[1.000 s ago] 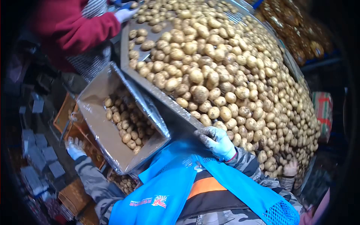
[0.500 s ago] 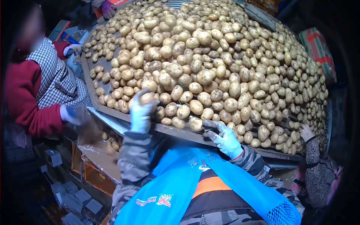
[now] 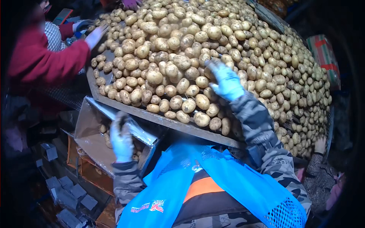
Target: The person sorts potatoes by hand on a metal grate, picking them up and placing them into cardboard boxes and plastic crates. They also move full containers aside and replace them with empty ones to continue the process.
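Observation:
A large heap of potatoes (image 3: 201,100) covers the sorting table in front of me. My right hand (image 3: 226,80), in a light blue glove with soiled fingertips, reaches over the heap with its fingers stretched out, touching potatoes and gripping none that I can see. Off the table's near edge, my left hand (image 3: 121,140), gloved alike, is over a cardboard box (image 3: 89,142). Its fingers point up and apart, slightly blurred, with no potato visible in them. Some potatoes (image 3: 103,129) lie inside that box, partly hidden behind the hand.
The table's raised rim (image 3: 167,123) runs between me and the heap. A co-worker in a red sleeve (image 3: 61,66) reaches in from the left; another person's hand (image 3: 320,145) is at the right. Small grey boxes (image 3: 68,190) lie below left; a striped carton (image 3: 324,57) stands far right.
My left hand has gone from the potatoes, where it held one, down-left to the box. My right hand has moved from the rim up onto the heap. The red-sleeved co-worker now reaches over the table.

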`<state>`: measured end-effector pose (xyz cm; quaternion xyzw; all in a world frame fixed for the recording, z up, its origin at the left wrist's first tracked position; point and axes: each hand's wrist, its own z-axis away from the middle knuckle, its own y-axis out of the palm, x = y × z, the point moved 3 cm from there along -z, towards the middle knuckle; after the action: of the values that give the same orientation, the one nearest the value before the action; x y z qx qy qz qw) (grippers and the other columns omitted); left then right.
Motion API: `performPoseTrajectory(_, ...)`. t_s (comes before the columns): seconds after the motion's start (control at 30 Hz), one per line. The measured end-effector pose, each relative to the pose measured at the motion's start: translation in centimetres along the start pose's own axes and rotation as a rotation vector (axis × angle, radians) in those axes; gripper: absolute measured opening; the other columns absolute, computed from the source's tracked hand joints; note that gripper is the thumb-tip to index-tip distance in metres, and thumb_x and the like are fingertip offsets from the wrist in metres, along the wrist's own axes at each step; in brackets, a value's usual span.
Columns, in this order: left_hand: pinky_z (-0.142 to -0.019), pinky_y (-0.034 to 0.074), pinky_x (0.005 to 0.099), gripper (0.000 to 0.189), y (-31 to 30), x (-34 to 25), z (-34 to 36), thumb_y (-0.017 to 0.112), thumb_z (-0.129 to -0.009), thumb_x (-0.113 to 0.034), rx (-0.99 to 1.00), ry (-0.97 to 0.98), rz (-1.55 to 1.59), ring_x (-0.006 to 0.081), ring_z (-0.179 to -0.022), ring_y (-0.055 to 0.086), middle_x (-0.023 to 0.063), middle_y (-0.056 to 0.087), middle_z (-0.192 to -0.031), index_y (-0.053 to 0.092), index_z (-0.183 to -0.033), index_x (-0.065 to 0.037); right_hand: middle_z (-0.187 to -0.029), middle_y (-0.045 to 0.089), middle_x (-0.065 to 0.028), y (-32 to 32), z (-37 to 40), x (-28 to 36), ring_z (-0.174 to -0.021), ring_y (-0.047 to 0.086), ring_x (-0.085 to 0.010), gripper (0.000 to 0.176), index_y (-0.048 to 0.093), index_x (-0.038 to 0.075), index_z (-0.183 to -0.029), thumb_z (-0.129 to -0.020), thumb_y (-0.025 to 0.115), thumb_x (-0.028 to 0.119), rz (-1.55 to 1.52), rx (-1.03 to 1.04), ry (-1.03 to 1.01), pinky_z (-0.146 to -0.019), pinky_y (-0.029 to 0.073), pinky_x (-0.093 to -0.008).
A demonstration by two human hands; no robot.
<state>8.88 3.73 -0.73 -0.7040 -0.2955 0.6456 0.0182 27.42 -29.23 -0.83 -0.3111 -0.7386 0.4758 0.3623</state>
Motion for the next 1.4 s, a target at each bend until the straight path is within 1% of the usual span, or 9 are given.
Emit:
performPoseTrajectory(0.13,-0.091,0.048,0.0305,0.053,5.8,-1.8,1.9,0.062,-0.090,-0.017,0.327,-0.459,0.801,0.0198,-0.109,0.056,0.0126,0.054,-0.124,0.041,-0.135,0.000,-0.121,0.057,-0.0162,-0.1,-0.4,0.8,-0.114,0.054,-0.0339,0.040,0.055,0.010,-0.124,-0.084,0.061,0.016,-0.199,-0.042,0.153,-0.097,0.044,-0.0384)
performPoseTrajectory(0.2,-0.092,0.050,0.0433,0.069,7.0,-1.8,2.9,0.066,-0.086,-0.025,0.461,-0.523,1.025,0.0311,-0.117,0.053,0.0180,0.046,-0.132,0.031,-0.142,-0.005,-0.121,0.058,-0.0159,0.1,1.0,3.1,-0.115,0.054,-0.0288,0.037,0.053,0.004,-0.126,-0.096,0.049,0.026,-1.061,0.082,0.520,-0.097,0.043,-0.0372)
performPoseTrajectory(0.33,-0.086,0.052,0.0536,0.073,8.1,-3.7,3.4,0.064,-0.087,-0.032,0.529,-0.729,1.524,0.0386,-0.120,0.050,0.0211,0.041,-0.137,0.025,-0.146,-0.012,-0.122,0.059,-0.0157,-0.4,3.4,10.5,-0.110,0.057,-0.0215,0.050,0.046,-0.003,-0.131,-0.100,0.041,0.036,-0.843,0.277,0.109,-0.095,0.044,-0.0324)
performPoseTrajectory(0.57,-0.056,0.057,0.0349,0.051,-6.0,7.4,5.6,0.053,-0.093,-0.044,-0.164,-0.704,1.215,0.0338,-0.085,0.065,0.0235,0.059,-0.110,0.047,-0.126,-0.005,-0.120,0.058,-0.0131,-2.4,8.4,6.2,-0.103,0.058,-0.0170,0.052,0.041,-0.004,-0.136,-0.096,0.054,0.025,-1.144,0.217,0.632,-0.087,0.048,-0.0273)
performPoseTrajectory(0.63,-0.085,0.052,0.0451,0.052,-11.2,14.5,6.8,0.055,-0.093,-0.034,-0.380,-0.890,1.125,0.0364,-0.107,0.057,0.0221,0.053,-0.125,0.043,-0.133,-0.003,-0.116,0.059,-0.0115,-2.8,9.4,5.8,-0.104,0.057,-0.0151,0.050,0.041,-0.004,-0.136,-0.095,0.055,0.020,-1.203,0.201,0.726,-0.088,0.047,-0.0260)
performPoseTrajectory(0.77,-0.109,0.031,0.0379,0.062,-11.1,15.6,3.9,0.061,-0.089,-0.013,-0.314,-0.450,-0.372,0.0286,-0.128,0.040,0.0205,0.040,-0.141,0.032,-0.141,0.005,-0.118,0.059,-0.0113,-2.6,10.5,5.3,-0.107,0.058,-0.0156,0.050,0.043,-0.005,-0.134,-0.090,0.060,0.009,-1.082,0.154,0.648,-0.089,0.047,-0.0261)
performPoseTrajectory(1.03,-0.096,0.044,0.0372,0.038,11.5,-5.8,-0.8,0.060,-0.081,-0.001,0.469,0.391,-0.060,0.0290,-0.110,0.057,0.0161,0.061,-0.115,0.055,-0.119,0.000,-0.105,0.066,-0.0174,-9.5,15.1,-3.1,-0.095,0.062,-0.0246,0.016,0.068,-0.003,-0.086,-0.080,0.070,0.012,-0.449,-0.066,0.646,-0.083,0.049,-0.0342)
performPoseTrajectory(1.2,-0.087,0.047,0.0420,0.033,17.1,-7.4,4.0,0.064,-0.079,-0.009,0.836,0.346,0.116,0.0347,-0.101,0.058,0.0193,0.061,-0.106,0.059,-0.111,-0.001,-0.108,0.064,-0.0153,-7.2,13.3,1.6,-0.102,0.062,-0.0297,0.038,0.065,0.007,-0.111,-0.074,0.072,0.010,-0.388,0.088,0.252,-0.088,0.049,-0.0386)
performPoseTrajectory(1.4,-0.084,0.047,0.0424,0.033,14.8,-6.7,4.4,0.064,-0.080,-0.017,0.606,0.303,0.043,0.0347,-0.097,0.058,0.0161,0.062,-0.105,0.060,-0.111,-0.003,-0.119,0.058,-0.0092,-2.0,8.3,6.7,-0.100,0.057,-0.0297,0.047,0.057,0.014,-0.122,-0.075,0.059,0.012,0.045,0.478,-0.363,-0.083,0.047,-0.0412)
